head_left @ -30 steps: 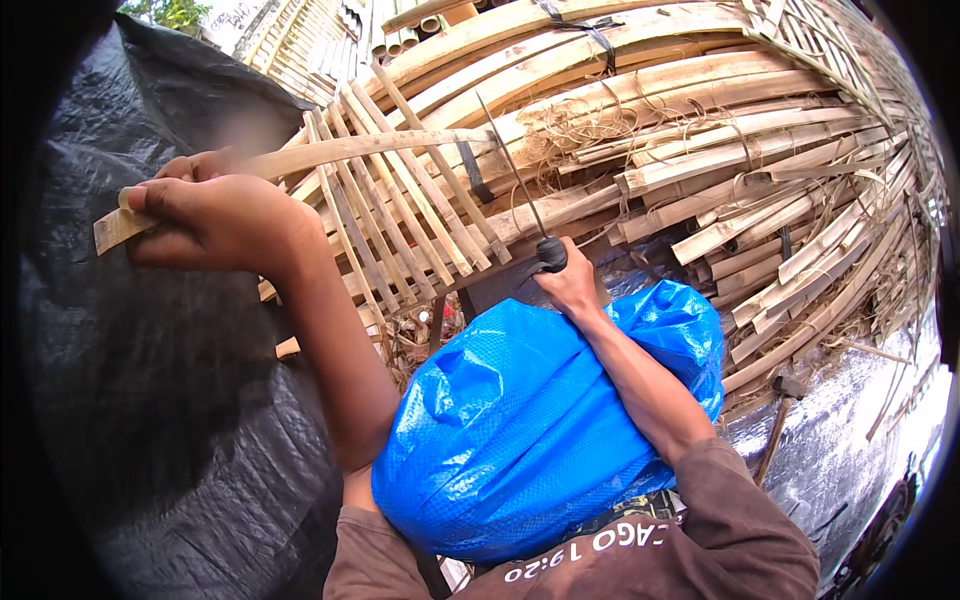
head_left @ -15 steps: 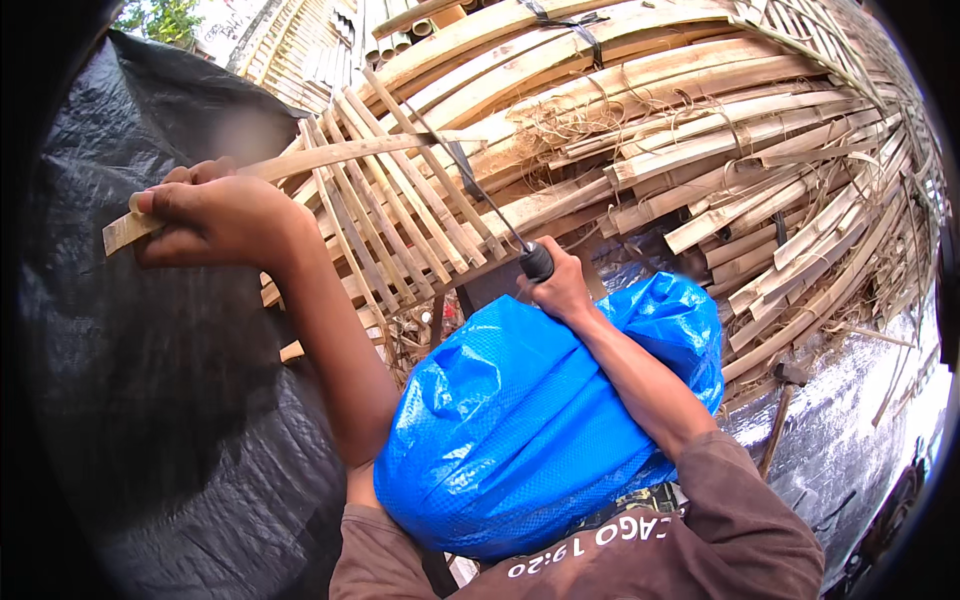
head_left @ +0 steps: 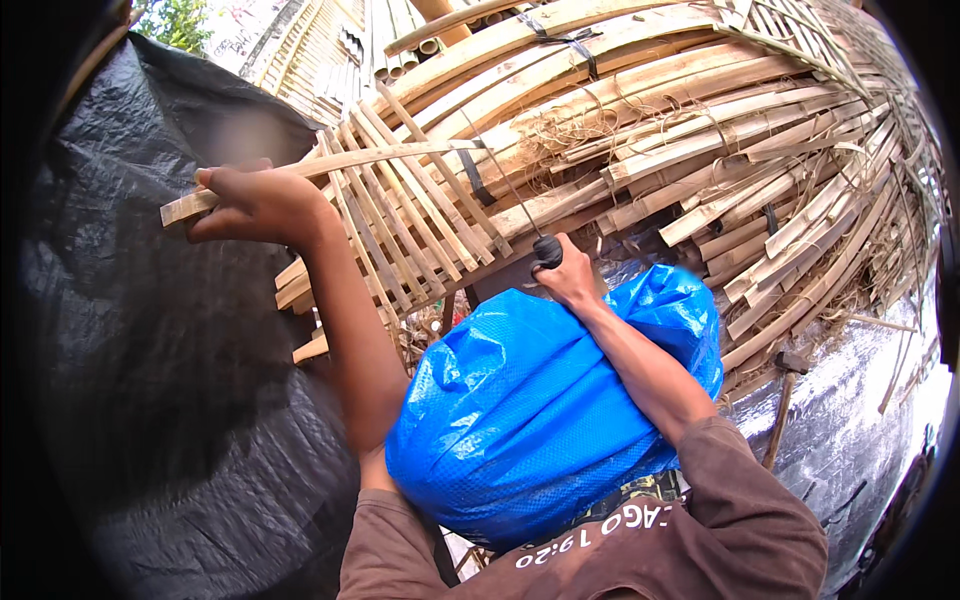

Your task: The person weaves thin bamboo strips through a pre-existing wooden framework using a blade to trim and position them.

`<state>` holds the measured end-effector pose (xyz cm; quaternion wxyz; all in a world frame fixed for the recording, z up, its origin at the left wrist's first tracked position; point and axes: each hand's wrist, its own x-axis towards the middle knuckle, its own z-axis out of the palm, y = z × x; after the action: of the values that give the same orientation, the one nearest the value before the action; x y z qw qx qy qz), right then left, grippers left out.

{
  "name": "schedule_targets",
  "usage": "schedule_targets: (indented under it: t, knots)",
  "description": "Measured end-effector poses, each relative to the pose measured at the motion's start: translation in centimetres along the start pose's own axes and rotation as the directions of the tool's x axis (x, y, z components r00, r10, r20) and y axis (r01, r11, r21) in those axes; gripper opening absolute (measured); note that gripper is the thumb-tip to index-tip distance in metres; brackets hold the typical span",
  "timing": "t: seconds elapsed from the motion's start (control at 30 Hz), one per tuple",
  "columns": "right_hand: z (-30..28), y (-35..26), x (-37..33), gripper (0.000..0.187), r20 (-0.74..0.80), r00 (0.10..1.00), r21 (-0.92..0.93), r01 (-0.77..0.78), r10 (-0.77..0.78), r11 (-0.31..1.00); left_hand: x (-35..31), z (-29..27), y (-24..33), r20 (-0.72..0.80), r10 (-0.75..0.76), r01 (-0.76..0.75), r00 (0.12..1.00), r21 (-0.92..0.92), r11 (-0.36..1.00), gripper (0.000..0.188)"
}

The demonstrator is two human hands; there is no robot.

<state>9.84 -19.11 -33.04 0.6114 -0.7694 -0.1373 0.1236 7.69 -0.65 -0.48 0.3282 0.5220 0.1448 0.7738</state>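
Gripping a strip (head_left: 385, 155) near its left end, the left hand (head_left: 262, 205) is closed, fingers curled around the wood, no gap visible. A short squared stub pokes out left of that grip; the longer part runs off to its right, slightly upward, narrowing toward the tip. Right hand (head_left: 570, 277) closed too, wrapped on the dark handle of a knife (head_left: 512, 190). Blade thin, running forward and leftward from the right fist; in this view it crosses the strip's far tip. Whether edge and wood touch, cannot tell.

Below the strip and right of the left grip: a row of slats (head_left: 402, 215), side by side with narrow gaps, lower ends toward the body. Pile of split bamboo (head_left: 680, 90) beyond and right of the right fist, long edges roughly parallel, loose fibres curling on top. Black strap (head_left: 481, 180) just left of the blade.

Room: widest left of and below the left fist, where the black tarp (head_left: 150, 320) spreads. Tighter ahead of the right fist, pile edges close. Blue sheet (head_left: 540, 400) bulges over the lap, just under the right forearm, its top edge close below the right fist. Hammer (head_left: 791, 365) well right of and lower than that fist, head up, by the pile's near edge.
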Motion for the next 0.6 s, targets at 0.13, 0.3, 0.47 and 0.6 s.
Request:
schedule_targets:
  t: [0.13, 0.3, 0.47, 0.6]
  knots:
    - [-0.5, -1.3, -0.7, 0.039, 0.087, 0.993, 0.077, 0.072, -0.078, 0.994, -1.1, 0.5, 1.4, -0.001, 0.045, -0.045, 0.999, 0.007, 0.999, 0.038]
    - [-0.1, 1.0, 0.2, 0.043, -0.007, 0.997, -0.044, -0.080, 0.080, 0.996, -1.0, 0.2, 1.0, 0.041, 0.135, -0.133, 0.990, -0.031, 0.991, 0.036]
    - [-1.3, -0.1, 0.0, 0.048, -0.024, 0.994, -0.020, -0.106, 0.105, 0.994, -1.1, 0.0, 3.2, 0.444, -0.033, 0.260, 0.895, -0.460, 0.849, 0.044]
    - [-1.7, -1.9, -0.1, 0.042, -0.018, 0.981, 0.066, 0.193, -0.192, 0.979, 1.8, -2.6, 1.3, 0.804, -0.003, 0.615, 0.595, -0.453, 0.645, 0.049]
